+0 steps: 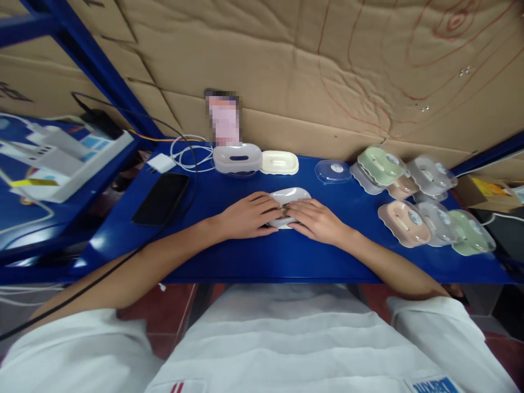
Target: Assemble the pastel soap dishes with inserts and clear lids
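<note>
A pale, glossy oval soap dish [291, 194] sits on the blue table in front of me. My left hand [258, 214] grips its left side, fingers bent over the rim and into the middle. From the right, my right hand [313, 219] holds it the same way, and the fingertips of both hands nearly meet. Much of the dish is hidden under my fingers. Behind it stand a greyish soap dish part with a slot [237, 159] and a cream soap dish tray [279, 162]. A clear lid with a round label [333, 171] lies farther right.
Several lidded soap boxes [405, 222] in peach, grey and green are grouped at the right, some stacked. At the left are a black phone [161, 199], a white charger [161, 162] with cable, and a power strip [77, 164]. A pixelated phone [224, 117] leans against the cardboard [278, 65].
</note>
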`<action>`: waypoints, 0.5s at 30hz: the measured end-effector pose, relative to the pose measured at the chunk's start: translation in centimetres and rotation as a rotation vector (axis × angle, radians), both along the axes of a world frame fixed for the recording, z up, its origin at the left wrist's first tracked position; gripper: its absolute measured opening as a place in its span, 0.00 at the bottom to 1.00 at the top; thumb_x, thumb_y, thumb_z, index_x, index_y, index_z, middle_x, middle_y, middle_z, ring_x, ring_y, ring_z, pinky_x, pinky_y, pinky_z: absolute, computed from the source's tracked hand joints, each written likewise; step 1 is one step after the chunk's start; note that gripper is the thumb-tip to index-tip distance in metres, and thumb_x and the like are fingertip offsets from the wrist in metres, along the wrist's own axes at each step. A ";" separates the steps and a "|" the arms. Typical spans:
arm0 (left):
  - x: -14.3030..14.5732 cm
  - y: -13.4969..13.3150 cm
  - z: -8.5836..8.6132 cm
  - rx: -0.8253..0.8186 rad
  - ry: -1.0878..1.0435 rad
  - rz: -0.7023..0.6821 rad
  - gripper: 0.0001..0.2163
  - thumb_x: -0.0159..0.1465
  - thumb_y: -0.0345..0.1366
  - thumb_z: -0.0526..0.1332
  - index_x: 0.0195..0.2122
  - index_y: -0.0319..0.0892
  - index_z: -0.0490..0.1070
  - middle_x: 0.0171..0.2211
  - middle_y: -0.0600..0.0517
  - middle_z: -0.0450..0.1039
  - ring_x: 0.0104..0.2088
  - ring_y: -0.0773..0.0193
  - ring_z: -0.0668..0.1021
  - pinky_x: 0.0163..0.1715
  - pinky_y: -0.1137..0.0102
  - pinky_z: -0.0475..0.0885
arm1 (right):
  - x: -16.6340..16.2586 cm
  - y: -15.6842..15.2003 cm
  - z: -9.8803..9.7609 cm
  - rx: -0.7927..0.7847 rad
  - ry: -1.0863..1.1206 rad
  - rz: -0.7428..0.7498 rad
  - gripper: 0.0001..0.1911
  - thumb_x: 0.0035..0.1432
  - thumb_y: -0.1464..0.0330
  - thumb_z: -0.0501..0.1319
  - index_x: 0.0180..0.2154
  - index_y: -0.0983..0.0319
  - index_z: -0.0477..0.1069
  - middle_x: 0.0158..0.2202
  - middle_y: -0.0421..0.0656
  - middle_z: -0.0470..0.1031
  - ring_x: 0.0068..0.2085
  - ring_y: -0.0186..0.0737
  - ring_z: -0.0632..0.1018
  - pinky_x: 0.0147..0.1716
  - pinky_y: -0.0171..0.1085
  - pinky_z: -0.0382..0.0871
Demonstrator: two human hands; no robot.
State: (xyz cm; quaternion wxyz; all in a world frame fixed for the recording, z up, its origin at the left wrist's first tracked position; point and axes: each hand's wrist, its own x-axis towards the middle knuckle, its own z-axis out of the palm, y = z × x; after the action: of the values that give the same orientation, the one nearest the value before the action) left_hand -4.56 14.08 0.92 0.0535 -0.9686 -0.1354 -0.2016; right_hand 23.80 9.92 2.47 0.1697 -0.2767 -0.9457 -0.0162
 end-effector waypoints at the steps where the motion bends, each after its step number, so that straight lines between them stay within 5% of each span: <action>1: 0.0 0.0 -0.1 -0.001 0.000 0.002 0.16 0.75 0.43 0.65 0.59 0.40 0.77 0.53 0.43 0.82 0.56 0.51 0.81 0.64 0.56 0.72 | 0.1 0.0 0.0 0.010 -0.018 -0.003 0.22 0.78 0.58 0.58 0.62 0.64 0.77 0.62 0.54 0.81 0.63 0.53 0.82 0.65 0.52 0.75; 8: 0.1 -0.2 -0.3 -0.032 0.001 0.007 0.15 0.73 0.38 0.67 0.59 0.41 0.77 0.58 0.41 0.80 0.60 0.52 0.80 0.70 0.55 0.68 | 0.6 -1.1 -0.5 0.020 -0.112 -0.027 0.23 0.78 0.66 0.57 0.70 0.62 0.72 0.65 0.53 0.78 0.65 0.51 0.80 0.62 0.49 0.78; 15: 0.1 0.0 -0.6 -0.023 0.006 -0.023 0.15 0.75 0.37 0.66 0.60 0.41 0.76 0.59 0.42 0.80 0.61 0.52 0.81 0.69 0.55 0.70 | 1.6 -0.8 -0.2 -0.037 -0.068 -0.021 0.25 0.76 0.59 0.62 0.69 0.57 0.73 0.71 0.53 0.72 0.72 0.57 0.72 0.70 0.61 0.67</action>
State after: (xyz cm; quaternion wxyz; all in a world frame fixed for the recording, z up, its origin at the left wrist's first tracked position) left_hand -4.44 14.08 0.34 0.0406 -0.9712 -0.1264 -0.1980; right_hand 25.38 9.10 2.26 0.1322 -0.2892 -0.9480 -0.0099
